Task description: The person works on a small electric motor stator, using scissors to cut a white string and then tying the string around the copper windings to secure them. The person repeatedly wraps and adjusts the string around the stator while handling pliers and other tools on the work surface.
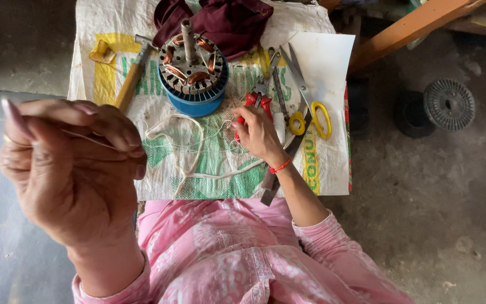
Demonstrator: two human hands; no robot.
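Left hand (pixel 68 169) fingers pinch a thin, limp white thread (pixel 189 143), light and easily tangled, while right hand (pixel 257 132) fingers close on it mid-desk.

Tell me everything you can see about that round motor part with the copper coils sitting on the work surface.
The motor part is a round metal core with slots around a grey steel shaft that stands upright from its middle. Reddish copper coils fill some of the slots; others look bare. It sits in or on a blue round base, resting on a white woven sack with green and yellow print. A dark red cloth lies just behind it and a wooden-handled hammer lies to its left. Neither hand touches it.
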